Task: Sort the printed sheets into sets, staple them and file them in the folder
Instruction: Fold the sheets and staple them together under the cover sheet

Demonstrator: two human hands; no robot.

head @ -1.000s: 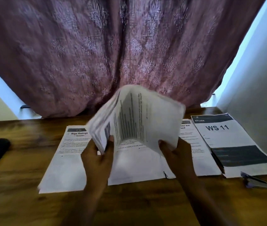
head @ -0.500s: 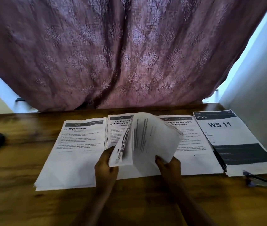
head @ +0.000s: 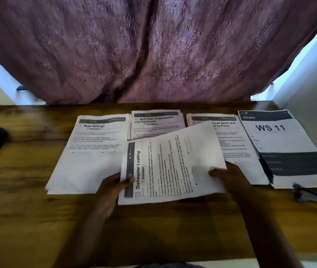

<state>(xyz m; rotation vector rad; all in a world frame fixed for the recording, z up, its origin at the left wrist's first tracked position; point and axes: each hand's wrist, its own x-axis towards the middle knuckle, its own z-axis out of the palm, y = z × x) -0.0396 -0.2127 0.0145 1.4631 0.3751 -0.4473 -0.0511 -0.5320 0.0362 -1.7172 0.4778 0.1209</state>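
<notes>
Sorting is in hand. The white printed sheets headed "Dishwasher Loading" (head: 173, 165) are held sideways over the brown wooden table (head: 28, 209), pinched at one edge by the left hand (head: 115, 185) and at the opposite edge by the right hand (head: 229, 176). Next, placement beside the row of white paper piles (head: 88, 161) is probably required, as no heading matches.

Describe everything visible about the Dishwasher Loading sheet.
The Dishwasher Loading sheet is white printed paper with a dark header band and numbered lines, turned sideways so its title runs up the left edge. The left hand grips its left edge, the right hand its right edge. It overlaps the Bed Linen pile behind it.
</notes>
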